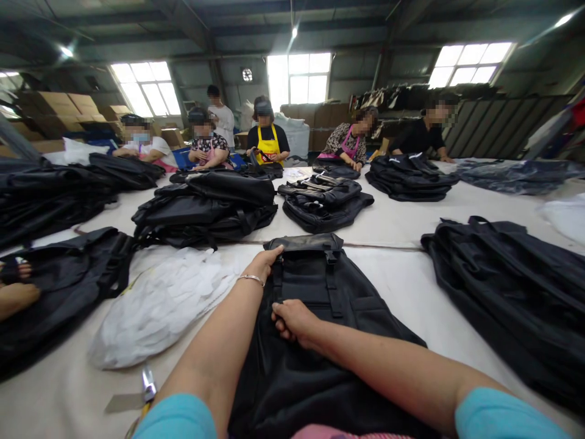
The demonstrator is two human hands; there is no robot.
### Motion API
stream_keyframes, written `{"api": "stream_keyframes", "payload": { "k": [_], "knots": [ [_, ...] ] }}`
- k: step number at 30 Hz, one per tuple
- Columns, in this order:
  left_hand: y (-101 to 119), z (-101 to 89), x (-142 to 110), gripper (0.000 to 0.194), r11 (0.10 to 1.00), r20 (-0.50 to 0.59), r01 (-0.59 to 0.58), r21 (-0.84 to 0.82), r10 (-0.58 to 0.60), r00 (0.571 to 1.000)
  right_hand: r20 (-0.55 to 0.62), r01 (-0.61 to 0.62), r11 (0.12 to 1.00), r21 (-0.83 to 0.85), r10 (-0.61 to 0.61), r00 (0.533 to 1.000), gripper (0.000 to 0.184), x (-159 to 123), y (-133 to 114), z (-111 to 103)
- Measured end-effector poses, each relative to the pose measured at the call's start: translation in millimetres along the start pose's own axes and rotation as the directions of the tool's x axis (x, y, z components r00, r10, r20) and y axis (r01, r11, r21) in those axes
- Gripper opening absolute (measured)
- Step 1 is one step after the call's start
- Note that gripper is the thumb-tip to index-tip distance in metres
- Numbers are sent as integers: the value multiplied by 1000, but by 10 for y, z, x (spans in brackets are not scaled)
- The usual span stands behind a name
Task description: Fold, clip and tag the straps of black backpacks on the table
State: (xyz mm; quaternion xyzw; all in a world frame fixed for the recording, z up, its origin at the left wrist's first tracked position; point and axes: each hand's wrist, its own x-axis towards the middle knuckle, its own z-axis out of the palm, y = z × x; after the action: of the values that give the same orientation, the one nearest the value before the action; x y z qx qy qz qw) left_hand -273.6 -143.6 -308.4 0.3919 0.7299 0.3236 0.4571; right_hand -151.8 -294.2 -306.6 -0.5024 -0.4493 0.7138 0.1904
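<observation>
A black backpack lies on the white table in front of me, its flap at the far end. Two straps with buckles cross its front, and the right strap hangs loose over the pocket. My left hand grips the flap's left corner beside the left buckle, thumb on top and most fingers hidden. Lower down, my right hand is closed in a pinch at the lower end of the left strap.
Left of the bag lie a white plastic bag and a metal-tipped tool. Piles of black backpacks stand at the right and farther back. A co-worker's hands work on a bag at far left; several people sit opposite.
</observation>
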Motion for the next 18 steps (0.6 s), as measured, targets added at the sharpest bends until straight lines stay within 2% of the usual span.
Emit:
{"api": "stream_keyframes", "payload": {
  "k": [3,5,9,14,18],
  "knots": [
    [-2,2,43,30,991,38,83,-108,-79,996,5,-29,999,31,29,1000,31,6,15,-8],
    [-12,23,98,25,980,41,115,-163,-109,993,-11,-42,999,12,42,999,29,2,15,-8],
    [-61,101,249,25,965,-23,117,-236,-126,992,-77,-16,1000,-3,16,997,24,-33,5,25],
    [-151,160,399,25,962,-108,106,-251,-137,985,-131,13,999,37,-8,991,22,-99,-7,111],
    [-181,123,452,24,968,-166,82,-238,-124,978,-113,45,996,72,-37,993,22,-186,25,181]
  ]
}}
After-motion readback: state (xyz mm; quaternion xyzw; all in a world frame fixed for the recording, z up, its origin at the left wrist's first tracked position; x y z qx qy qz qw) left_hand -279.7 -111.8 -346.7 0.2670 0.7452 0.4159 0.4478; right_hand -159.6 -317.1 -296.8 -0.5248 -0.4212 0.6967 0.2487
